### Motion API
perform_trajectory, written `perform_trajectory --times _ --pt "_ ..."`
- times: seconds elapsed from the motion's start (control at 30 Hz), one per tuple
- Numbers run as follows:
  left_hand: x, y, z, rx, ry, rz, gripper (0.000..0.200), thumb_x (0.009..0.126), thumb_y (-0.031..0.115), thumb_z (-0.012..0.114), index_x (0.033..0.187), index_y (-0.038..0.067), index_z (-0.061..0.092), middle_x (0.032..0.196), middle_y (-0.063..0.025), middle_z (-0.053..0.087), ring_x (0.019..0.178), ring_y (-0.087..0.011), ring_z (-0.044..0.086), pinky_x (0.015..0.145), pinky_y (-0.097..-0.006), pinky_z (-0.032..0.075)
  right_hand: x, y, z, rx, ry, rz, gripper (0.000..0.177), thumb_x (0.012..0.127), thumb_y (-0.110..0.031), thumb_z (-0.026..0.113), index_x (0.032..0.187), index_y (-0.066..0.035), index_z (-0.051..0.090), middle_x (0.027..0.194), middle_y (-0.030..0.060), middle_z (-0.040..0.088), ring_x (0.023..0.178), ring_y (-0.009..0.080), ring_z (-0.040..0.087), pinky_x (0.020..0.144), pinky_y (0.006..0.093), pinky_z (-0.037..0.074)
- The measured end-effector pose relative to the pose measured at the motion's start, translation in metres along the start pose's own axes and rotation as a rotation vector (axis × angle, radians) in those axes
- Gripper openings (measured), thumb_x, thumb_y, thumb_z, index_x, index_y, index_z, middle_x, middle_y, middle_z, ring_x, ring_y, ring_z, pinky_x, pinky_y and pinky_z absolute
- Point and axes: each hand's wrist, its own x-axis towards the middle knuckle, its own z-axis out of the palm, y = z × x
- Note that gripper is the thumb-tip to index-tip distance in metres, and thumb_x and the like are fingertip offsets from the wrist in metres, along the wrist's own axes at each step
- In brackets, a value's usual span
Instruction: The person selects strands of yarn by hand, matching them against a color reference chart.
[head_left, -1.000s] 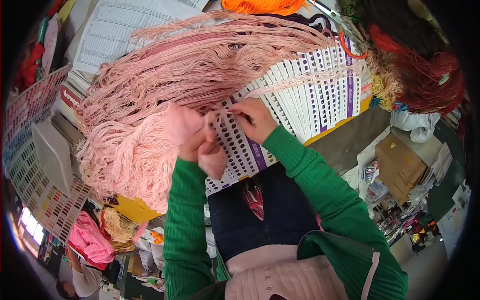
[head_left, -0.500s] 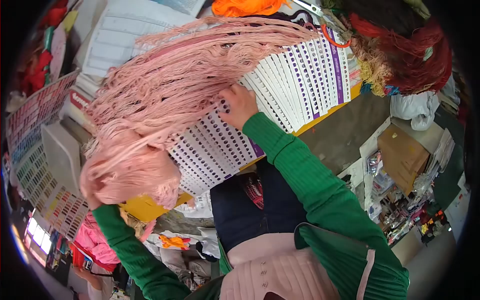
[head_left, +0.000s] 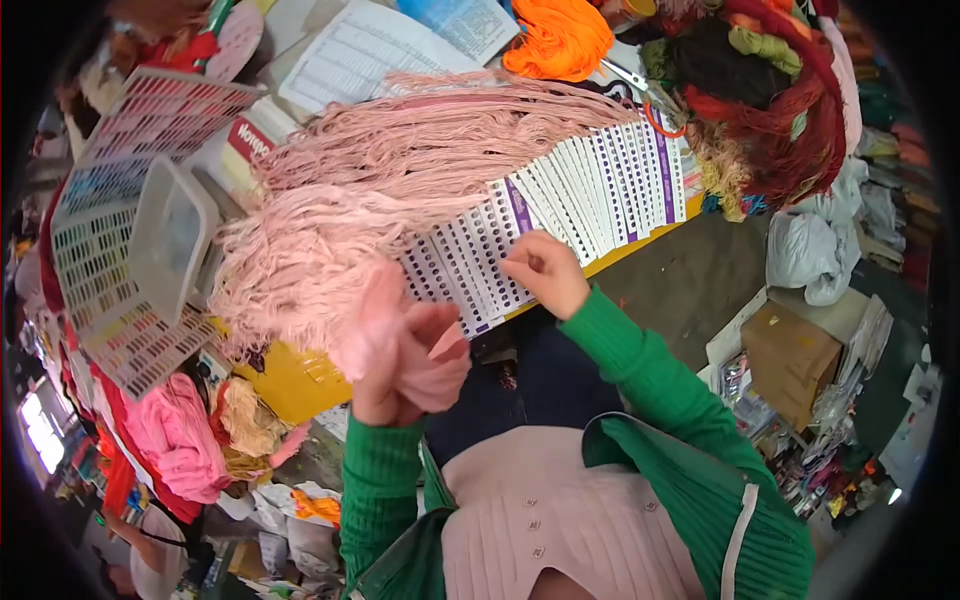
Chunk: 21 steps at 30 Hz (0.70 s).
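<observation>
The left hand (head_left: pixel 378 392) is closed around a pink thread bundle (head_left: pixel 430 378), which is bunched over its palm and fingers; blur hides the exact grip. The right hand (head_left: pixel 555 278) is at about 2 o'clock from this bundle. Its thumb and forefinger bend toward each other above the punched cards (head_left: pixel 470 262), but I cannot tell if they pinch something or touch a card.

The row of cards lies like a fan, with its long axis running from 8 to 2 o'clock. The right hand is the nearer one to the holes. The bundle sits just beside the 8 o'clock end of the row, and I cannot see clearly if a thread joins it to a card.

The loose pale pink yarn (head_left: pixel 285 275) lies at 10 o'clock from the left hand, over the yellow table edge (head_left: pixel 290 385). The orange yarn (head_left: pixel 560 40) is at 12 o'clock from the right hand, and the scissors (head_left: pixel 668 122) are at 1 o'clock. Farther left is a clear plastic box (head_left: pixel 170 240), tilted against a perforated basket (head_left: pixel 95 235).
</observation>
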Motion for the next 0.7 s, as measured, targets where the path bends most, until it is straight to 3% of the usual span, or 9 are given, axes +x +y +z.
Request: perform_trajectory --times 0.07,0.1,0.17,0.23,0.27,0.37,0.43,0.5,0.7 --pt "-0.003 -0.008 0.01 -0.011 0.063 0.135 0.064 0.075 0.035 0.047 0.119 -0.004 0.022 0.118 -0.0172 0.034 0.106 -0.023 0.036 0.082 -0.0337 0.037 -0.024 -0.048 0.011 0.291 -0.051 0.162 0.012 0.074 -0.009 0.053 0.067 0.0 0.052 0.063 0.0018 0.05 0.053 0.0053 0.045 0.047 0.0173 0.036" --pt "-0.006 -0.008 0.015 -0.017 0.051 0.15 0.065 0.075 0.034 0.047 0.12 -0.004 0.021 0.119 -0.018 0.032 0.109 -0.0228 0.033 0.084 -0.0329 0.037 -0.033 -0.062 0.019 0.377 -0.075 0.107 0.01 0.075 -0.008 0.052 0.071 0.001 0.054 0.062 0.0028 0.052 0.05 0.006 0.045 0.044 0.017 0.036" --pt "-0.015 -0.006 0.019 0.015 0.008 0.171 0.064 0.076 0.036 0.045 0.12 -0.004 0.023 0.117 -0.0172 0.036 0.105 -0.0212 0.039 0.082 -0.0315 0.037 -0.045 -0.1 0.032 0.527 -0.237 0.229 0.01 0.074 -0.006 0.051 0.076 0.002 0.055 0.063 0.0038 0.053 0.049 0.0063 0.046 0.043 0.0175 0.036" --pt "-0.023 -0.002 0.017 0.016 -0.221 0.088 0.063 0.077 0.041 0.04 0.118 -0.005 0.026 0.114 -0.0157 0.039 0.098 -0.0205 0.044 0.081 -0.0316 0.037 -0.054 -0.113 0.04 0.526 -0.288 0.231 0.01 0.074 -0.004 0.051 0.079 0.003 0.056 0.059 0.0047 0.053 0.046 0.007 0.046 0.041 0.0178 0.035" --pt "-0.026 -0.001 0.011 0.014 -0.235 0.076 0.063 0.078 0.043 0.037 0.117 -0.006 0.029 0.11 -0.0148 0.043 0.091 -0.0208 0.048 0.08 -0.0314 0.038 -0.057 -0.114 0.044 0.597 -0.283 0.221 0.01 0.074 -0.005 0.051 0.078 0.003 0.056 0.06 0.0044 0.054 0.047 0.0061 0.048 0.041 0.0166 0.035" --pt "-0.044 0.008 0.01 -0.146 -0.193 0.042 0.065 0.077 0.044 0.038 0.117 -0.006 0.028 0.107 -0.015 0.045 0.091 -0.0206 0.049 0.08 -0.0307 0.038 -0.067 -0.123 0.048 0.645 -0.278 0.192 0.01 0.074 -0.003 0.051 0.078 0.003 0.057 0.06 0.0042 0.054 0.046 0.0059 0.046 0.041 0.0162 0.034" --pt "-0.054 0.01 0.005 -0.217 -0.261 0.047 0.057 0.078 0.036 0.041 0.116 -0.006 0.031 0.106 -0.0151 0.046 0.092 -0.0207 0.049 0.081 -0.0309 0.037 -0.075 -0.129 0.054 0.723 -0.292 0.192 0.01 0.074 -0.002 0.049 0.078 0.004 0.056 0.059 0.0043 0.053 0.044 0.006 0.044 0.041 0.0173 0.034" --pt "-0.062 0.012 0.004 0.14 -0.213 0.128 0.048 0.079 0.026 0.043 0.113 -0.006 0.035 0.107 -0.0147 0.046 0.094 -0.0202 0.047 0.082 -0.0313 0.037 -0.082 -0.135 0.061 0.724 -0.29 0.18 0.009 0.074 -0.001 0.049 0.078 0.004 0.056 0.06 0.0059 0.053 0.044 0.0075 0.045 0.041 0.0179 0.034" --pt "-0.076 0.019 0.001 -0.137 -0.38 0.092 0.04 0.079 0.019 0.042 0.109 -0.007 0.038 0.097 -0.0133 0.05 0.088 -0.0192 0.05 0.078 -0.0282 0.038 -0.095 -0.151 0.073 0.742 -0.299 0.197 0.009 0.075 -0.001 0.048 0.079 0.004 0.054 0.069 0.0081 0.055 0.046 0.0097 0.046 0.042 0.0185 0.035"
